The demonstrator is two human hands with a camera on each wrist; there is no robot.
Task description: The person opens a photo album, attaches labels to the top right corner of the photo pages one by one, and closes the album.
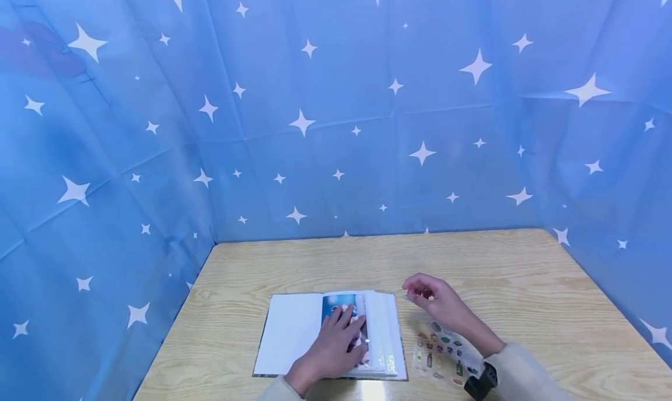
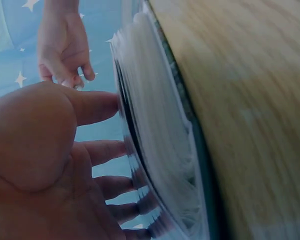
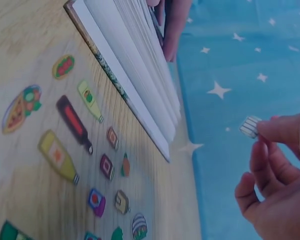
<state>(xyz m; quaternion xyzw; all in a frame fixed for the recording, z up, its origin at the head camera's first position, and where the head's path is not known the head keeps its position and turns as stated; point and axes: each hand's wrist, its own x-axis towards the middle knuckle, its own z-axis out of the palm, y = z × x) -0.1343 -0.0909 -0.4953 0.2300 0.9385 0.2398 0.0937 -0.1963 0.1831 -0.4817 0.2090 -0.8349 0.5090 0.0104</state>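
Observation:
An album (image 1: 291,331) lies spread on the table, its thick stack of clear-sleeved pages at the right. My left hand (image 1: 333,342) rests on the picture page (image 1: 336,300), fingers straight and spread, as the left wrist view also shows. Raised beyond the album's right edge, my right hand (image 1: 441,300) pinches a small striped sticker (image 3: 250,127) between thumb and finger. Below that hand is a clear sticker sheet (image 1: 438,354) printed with bottles, jars and food; the right forearm covers part of it.
The light wood table (image 1: 525,290) extends around the album. A blue curtain (image 1: 357,173) with white stars hangs behind it and along both sides. A dark band with a black device (image 1: 482,382) sits on the right wrist.

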